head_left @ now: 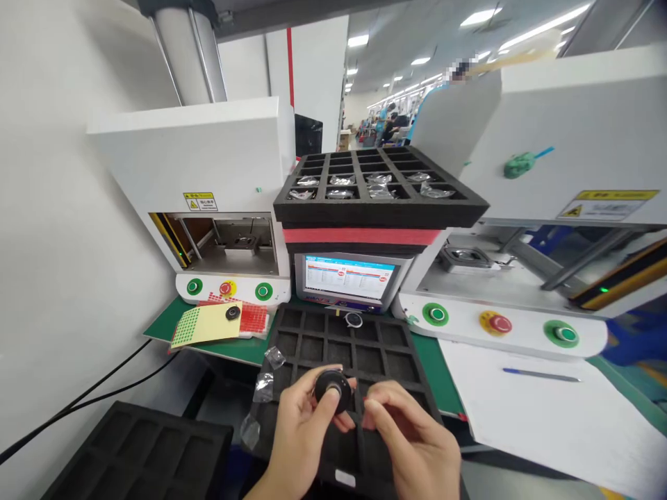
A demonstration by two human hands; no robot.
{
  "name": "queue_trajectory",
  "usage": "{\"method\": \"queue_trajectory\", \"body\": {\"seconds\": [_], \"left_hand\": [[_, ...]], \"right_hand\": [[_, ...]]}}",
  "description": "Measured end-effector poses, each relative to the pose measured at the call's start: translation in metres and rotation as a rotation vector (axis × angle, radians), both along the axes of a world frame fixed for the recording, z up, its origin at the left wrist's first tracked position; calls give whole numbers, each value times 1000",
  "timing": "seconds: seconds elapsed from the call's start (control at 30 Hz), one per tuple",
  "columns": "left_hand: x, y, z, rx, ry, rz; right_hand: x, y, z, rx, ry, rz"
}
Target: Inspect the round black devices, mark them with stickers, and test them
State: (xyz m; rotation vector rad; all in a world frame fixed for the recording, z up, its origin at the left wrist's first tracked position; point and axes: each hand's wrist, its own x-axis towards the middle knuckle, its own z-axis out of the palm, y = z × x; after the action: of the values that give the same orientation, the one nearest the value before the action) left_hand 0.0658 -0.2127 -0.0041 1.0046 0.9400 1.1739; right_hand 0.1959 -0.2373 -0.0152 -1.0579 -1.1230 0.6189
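Note:
My left hand grips a round black disc-shaped part, the thumb pressed on its face and the fingers behind it. Just to the right, my right hand is closed in a pinch. A tiny hint of red shows at its fingertips, too small to name. Both hands are over a black foam tray with square compartments. A round watch-like piece rests at the tray's far edge. Crumpled clear plastic wrappers lie along its left side.
Presses with green and red buttons stand left and right. Between them, stacked foam trays sit above a lit screen. Sticker sheets carry another black disc. A pen lies on white paper.

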Motion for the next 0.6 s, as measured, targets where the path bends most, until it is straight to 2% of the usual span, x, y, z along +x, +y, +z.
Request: {"method": "queue_trajectory", "body": {"seconds": [0.1, 0.17, 0.33, 0.47, 0.6], "left_hand": [[5, 6, 3, -14, 48, -78], [7, 6, 4, -11, 72, -127], [6, -7, -5, 79, 166, -221], [4, -20, -12, 224, 302, -278], [1, -27, -13, 358, 392, -295]], "right_hand": [[-3, -1, -1, -113, 187, 143], [-5, -6, -5, -178, 308, 173], [-5, -19, -10, -230, 412, 153], [-8, -24, -9, -201, 440, 134], [-11, -26, -10, -254, 477, 97]]}}
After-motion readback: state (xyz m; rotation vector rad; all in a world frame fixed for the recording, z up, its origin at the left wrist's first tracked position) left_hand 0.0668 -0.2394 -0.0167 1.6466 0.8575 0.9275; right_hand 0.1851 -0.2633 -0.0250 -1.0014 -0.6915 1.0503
